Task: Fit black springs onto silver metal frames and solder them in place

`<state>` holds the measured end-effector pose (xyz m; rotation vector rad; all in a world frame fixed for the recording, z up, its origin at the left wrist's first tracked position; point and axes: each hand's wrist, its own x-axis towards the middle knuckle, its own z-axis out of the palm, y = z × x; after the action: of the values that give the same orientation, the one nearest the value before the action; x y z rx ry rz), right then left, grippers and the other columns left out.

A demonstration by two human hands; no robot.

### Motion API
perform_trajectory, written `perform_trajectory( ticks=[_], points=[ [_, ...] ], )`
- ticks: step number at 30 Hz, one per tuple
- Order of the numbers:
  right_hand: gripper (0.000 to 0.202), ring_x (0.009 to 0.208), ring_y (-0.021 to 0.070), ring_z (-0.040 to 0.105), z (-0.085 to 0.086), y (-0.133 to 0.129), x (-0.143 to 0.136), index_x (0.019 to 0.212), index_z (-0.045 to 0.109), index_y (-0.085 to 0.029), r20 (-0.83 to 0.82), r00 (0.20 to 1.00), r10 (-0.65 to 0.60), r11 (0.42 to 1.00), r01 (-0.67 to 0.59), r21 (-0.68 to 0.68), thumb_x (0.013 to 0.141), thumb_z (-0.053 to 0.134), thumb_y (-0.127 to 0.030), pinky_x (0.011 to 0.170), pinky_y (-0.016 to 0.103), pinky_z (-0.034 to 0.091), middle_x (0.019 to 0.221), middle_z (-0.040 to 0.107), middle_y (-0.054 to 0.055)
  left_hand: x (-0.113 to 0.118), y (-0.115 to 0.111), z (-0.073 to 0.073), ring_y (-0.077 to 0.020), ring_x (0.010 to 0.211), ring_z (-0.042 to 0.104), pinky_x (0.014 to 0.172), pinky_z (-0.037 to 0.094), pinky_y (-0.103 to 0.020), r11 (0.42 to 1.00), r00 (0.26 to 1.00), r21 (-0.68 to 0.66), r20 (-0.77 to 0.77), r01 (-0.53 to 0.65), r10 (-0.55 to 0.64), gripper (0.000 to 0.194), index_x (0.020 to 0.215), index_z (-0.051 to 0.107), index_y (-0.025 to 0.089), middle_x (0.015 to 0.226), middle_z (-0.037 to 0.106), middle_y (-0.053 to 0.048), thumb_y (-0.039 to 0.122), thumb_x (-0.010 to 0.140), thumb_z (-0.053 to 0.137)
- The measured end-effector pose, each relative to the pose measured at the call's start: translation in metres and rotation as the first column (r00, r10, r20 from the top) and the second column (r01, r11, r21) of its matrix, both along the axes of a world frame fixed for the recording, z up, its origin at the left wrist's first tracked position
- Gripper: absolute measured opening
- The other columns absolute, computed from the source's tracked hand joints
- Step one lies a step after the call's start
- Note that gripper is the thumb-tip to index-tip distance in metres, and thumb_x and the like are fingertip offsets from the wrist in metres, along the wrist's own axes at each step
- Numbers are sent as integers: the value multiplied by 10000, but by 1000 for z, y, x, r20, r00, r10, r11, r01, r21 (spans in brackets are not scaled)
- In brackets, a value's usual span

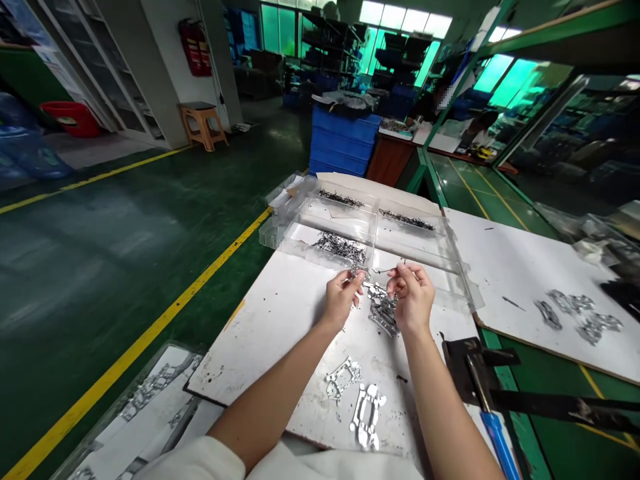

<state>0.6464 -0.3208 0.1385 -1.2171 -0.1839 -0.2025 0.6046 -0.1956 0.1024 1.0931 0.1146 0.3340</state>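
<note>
My left hand (344, 295) pinches a small silver metal part (359, 270) above the white tabletop. To its right, my right hand (411, 288) is closed on a thin black piece (384, 271) that stretches toward the metal part. Whether the two touch is too small to tell. A pile of silver metal parts (383, 310) lies between and below my hands, partly behind the right one. Nearer my body, two silver frames (344, 379) (367, 417) rest flat on the table between my forearms.
A clear divided tray (467, 283) holds heaps of thin black pieces (340, 247). A blue-handled tool (500, 443) is at the lower right. More metal parts (593, 317) lie on the right-hand board. Blue crates (343, 143) stand behind; people sit farther back.
</note>
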Motion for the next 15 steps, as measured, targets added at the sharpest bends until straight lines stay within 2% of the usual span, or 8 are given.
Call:
perform_trajectory(
  ticks=[3, 5, 10, 15],
  points=[
    [343, 401, 89, 478, -10, -11, -20, 813, 543, -203, -75, 996, 42, 998, -38, 49, 725, 789, -424, 357, 212, 315, 638, 623, -35, -2, -4, -2, -66, 587, 486, 425, 360, -180, 987, 999, 154, 46, -35, 28, 398, 880, 725, 124, 847, 579, -36, 511, 789, 731],
    [347, 395, 90, 475, -18, -16, -24, 818, 534, -209, -108, 992, 66, 995, -57, 85, 723, 791, -422, 354, 212, 311, 632, 618, -41, -3, -7, -3, -60, 576, 476, 425, 349, -191, 974, 997, 224, 72, -8, -8, 400, 843, 735, 124, 877, 572, -38, 522, 803, 720],
    [340, 398, 86, 472, -29, -24, -22, 835, 532, -215, -134, 988, 70, 987, -49, 153, 729, 784, -416, 366, 212, 321, 640, 623, -44, -8, -12, -5, -68, 489, 446, 448, 346, -208, 947, 981, 273, 47, 169, -188, 398, 916, 716, 134, 632, 517, 21, 525, 863, 663],
    [329, 382, 81, 473, -29, -28, -23, 828, 518, -217, -133, 989, 67, 975, -37, 219, 737, 777, -399, 354, 201, 317, 633, 629, -49, -6, -14, -7, -57, 471, 435, 430, 343, -209, 934, 971, 291, 58, 206, -232, 342, 953, 687, 148, 688, 547, 23, 446, 800, 759]
  ],
)
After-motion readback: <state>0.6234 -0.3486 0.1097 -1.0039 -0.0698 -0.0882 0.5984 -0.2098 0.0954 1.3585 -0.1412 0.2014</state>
